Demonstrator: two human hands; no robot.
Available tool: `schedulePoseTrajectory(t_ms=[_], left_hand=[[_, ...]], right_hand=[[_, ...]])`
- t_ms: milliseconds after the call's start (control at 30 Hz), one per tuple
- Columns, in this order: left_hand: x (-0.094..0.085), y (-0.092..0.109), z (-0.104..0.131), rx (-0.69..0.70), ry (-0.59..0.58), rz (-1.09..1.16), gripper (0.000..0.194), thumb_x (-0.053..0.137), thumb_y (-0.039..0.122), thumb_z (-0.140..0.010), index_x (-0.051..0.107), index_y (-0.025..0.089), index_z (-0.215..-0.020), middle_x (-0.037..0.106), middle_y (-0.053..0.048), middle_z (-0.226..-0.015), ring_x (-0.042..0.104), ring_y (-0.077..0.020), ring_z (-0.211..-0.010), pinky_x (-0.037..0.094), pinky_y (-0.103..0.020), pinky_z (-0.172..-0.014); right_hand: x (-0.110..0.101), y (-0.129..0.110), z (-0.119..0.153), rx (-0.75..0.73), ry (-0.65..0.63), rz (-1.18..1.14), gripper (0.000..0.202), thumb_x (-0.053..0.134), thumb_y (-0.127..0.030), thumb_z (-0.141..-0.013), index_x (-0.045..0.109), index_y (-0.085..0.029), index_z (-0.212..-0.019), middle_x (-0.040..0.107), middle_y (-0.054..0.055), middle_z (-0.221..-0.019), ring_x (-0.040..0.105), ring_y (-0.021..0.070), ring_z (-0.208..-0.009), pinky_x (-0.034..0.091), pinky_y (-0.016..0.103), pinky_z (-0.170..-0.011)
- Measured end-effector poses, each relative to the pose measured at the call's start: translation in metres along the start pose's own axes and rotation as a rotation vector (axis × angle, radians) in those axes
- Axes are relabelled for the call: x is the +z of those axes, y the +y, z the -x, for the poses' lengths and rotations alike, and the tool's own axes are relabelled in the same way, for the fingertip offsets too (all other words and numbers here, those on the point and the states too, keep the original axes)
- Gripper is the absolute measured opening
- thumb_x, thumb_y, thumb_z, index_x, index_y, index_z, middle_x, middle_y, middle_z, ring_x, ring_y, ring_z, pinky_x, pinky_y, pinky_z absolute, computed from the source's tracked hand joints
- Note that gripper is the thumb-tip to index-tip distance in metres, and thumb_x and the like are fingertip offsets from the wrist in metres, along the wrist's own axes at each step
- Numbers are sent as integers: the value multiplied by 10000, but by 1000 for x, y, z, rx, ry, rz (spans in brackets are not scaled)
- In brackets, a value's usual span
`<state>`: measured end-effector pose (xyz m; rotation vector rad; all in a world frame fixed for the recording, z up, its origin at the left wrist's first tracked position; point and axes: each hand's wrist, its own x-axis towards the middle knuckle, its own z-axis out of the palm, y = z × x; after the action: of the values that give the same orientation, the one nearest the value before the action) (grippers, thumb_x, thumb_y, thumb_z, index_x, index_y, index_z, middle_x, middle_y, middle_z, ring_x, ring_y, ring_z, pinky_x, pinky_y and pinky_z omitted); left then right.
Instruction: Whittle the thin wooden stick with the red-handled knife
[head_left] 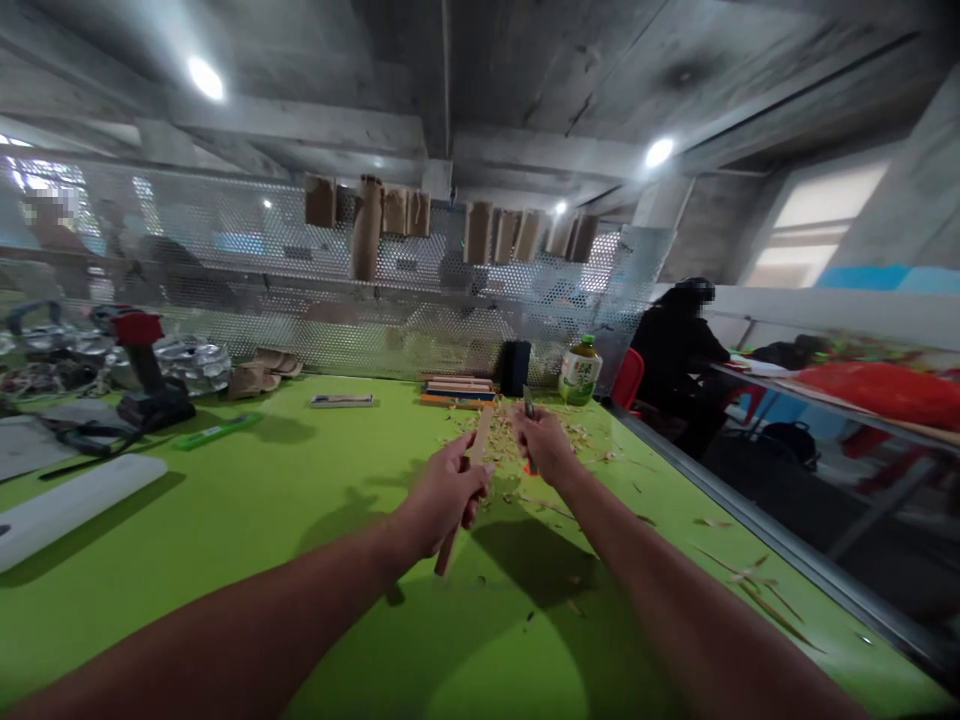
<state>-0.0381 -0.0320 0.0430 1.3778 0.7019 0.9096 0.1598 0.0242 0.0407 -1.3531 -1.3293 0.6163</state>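
My left hand [450, 490] is closed around a thin wooden strip [481, 432], which slants up and away, its lower end showing below the fist. To its right, my right hand [543, 442] grips a knife [529, 402] with its tip pointing up. The knife and the strip are apart. Pale wood shavings [577, 435] lie scattered on the green tabletop [300, 530] around and beyond both hands.
Behind the hands are stacked wooden strips [459, 387], a black block [515, 368] and a green-capped bottle [580, 370]. A red drill [142, 350], a white bar [82, 505] and a green case [217, 431] lie left. A person in black [671, 345] sits right.
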Motion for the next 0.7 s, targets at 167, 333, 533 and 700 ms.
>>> schedulePoseTrajectory(t_ms=[167, 333, 533, 700], left_hand=[[0, -8, -7, 10, -18, -119, 405, 575, 236, -827, 554, 186, -1228, 508, 60, -601, 368, -42, -371, 324, -155, -350], [0, -12, -10, -11, -91, -57, 244, 561, 268, -820, 575, 172, -1044, 520, 50, -603, 374, -43, -372, 319, -153, -346], [-2, -10, -9, -73, -223, 135, 150, 507, 282, -825, 489, 201, -950, 445, 81, -600, 315, -37, -340, 279, -153, -312], [-8, -4, -11, -63, -83, 152, 155, 495, 297, -844, 481, 197, -961, 431, 79, -618, 301, -37, -371, 274, -155, -326]], right_hand=[[19, -14, 16, 51, -193, -373, 442, 601, -621, -719, 540, -185, -681, 453, -66, -452, 349, 68, -348, 259, 194, -340], [20, -17, 16, 94, -196, -466, 408, 708, -545, -635, 508, -190, -624, 434, -76, -417, 326, 59, -334, 248, 194, -330], [16, -14, 13, 61, -145, -322, 429, 577, -612, -745, 528, -192, -674, 443, -68, -452, 343, 79, -352, 284, 216, -375], [13, -17, 17, -153, 70, 622, 277, 454, -386, -890, 646, -187, -866, 659, 41, -708, 566, 145, -618, 347, 231, -561]])
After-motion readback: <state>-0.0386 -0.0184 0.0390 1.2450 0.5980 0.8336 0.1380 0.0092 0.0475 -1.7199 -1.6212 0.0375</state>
